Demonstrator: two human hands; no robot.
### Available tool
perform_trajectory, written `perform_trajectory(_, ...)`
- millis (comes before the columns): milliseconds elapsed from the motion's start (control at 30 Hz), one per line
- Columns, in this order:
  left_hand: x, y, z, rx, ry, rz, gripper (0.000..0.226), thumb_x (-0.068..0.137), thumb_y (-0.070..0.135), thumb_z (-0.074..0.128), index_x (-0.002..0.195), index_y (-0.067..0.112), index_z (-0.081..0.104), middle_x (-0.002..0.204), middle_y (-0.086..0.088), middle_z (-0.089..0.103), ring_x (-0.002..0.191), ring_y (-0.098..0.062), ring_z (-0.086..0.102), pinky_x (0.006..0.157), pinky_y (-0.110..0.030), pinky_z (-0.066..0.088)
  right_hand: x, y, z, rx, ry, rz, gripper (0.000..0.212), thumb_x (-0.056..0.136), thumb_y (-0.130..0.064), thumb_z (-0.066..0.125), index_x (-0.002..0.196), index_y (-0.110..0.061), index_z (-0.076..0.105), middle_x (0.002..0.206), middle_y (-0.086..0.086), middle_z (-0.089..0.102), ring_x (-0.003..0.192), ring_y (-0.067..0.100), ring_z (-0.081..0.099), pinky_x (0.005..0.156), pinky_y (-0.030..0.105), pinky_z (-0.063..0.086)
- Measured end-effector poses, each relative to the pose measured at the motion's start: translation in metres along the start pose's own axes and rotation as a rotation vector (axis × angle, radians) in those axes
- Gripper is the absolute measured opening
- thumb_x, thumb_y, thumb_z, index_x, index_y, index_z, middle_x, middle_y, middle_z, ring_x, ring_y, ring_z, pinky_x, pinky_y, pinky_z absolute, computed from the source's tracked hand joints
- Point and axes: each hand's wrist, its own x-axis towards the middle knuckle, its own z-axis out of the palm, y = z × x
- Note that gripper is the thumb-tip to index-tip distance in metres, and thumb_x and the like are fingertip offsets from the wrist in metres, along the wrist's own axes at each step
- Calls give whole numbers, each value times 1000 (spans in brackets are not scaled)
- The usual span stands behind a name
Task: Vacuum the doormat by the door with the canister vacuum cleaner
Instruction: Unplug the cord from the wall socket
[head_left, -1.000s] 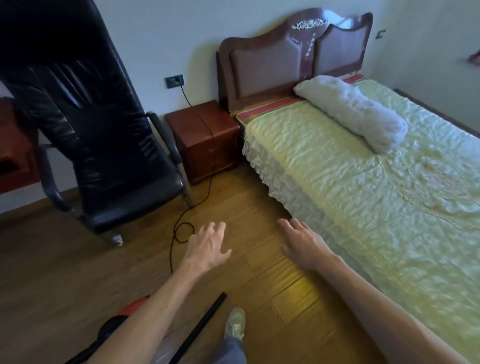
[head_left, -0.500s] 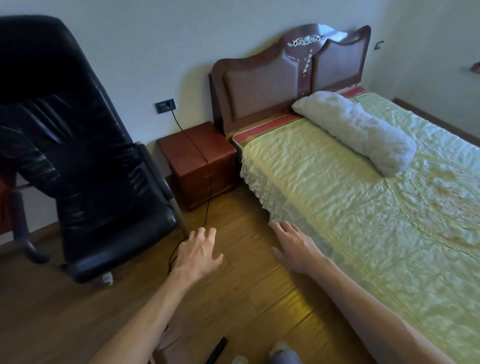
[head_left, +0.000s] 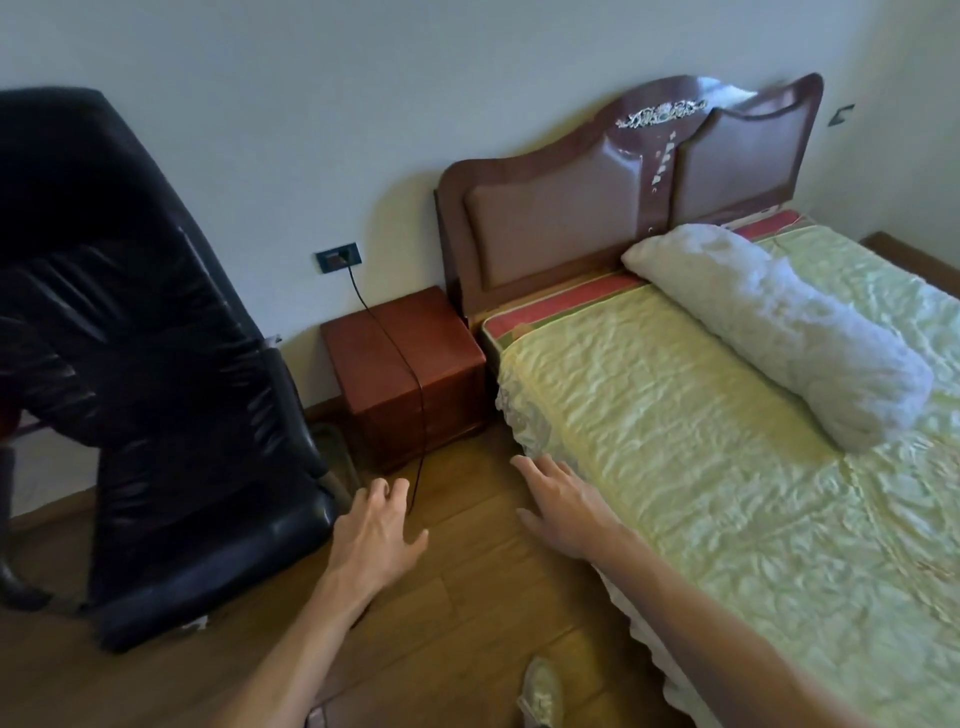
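Our left hand and right hand stretch ahead above the floor, fingers loose, grasping nothing. Doormat and vacuum out of view. Black cord, likely the vacuum's, plugged into socket, trails over nightstand. We judge: cord-handling step; next we reach that socket.

Two hands; one chair; one nightstand; one bed.
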Motion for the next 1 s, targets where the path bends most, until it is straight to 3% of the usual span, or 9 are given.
perform_trajectory(400,109,7,-30,-16,37,-127,66,88,55,58,141,21,37,131,-1,48,117,-19,51,79,-33,54,133,27,-50,0,-48,-147,67,94,-33,57,150,-22,22,136,6,42,126,27,45,97,41,49)
perform_trajectory(1000,308,-121,-67,-48,21,-176,65,87,57,55,137,18,40,126,-4,51,111,-22,53,77,-33,56,385,-25,-95,-53,-50,-237,66,92,-38,58,147,-24,25,133,3,45,125,26,45,94,42,50)
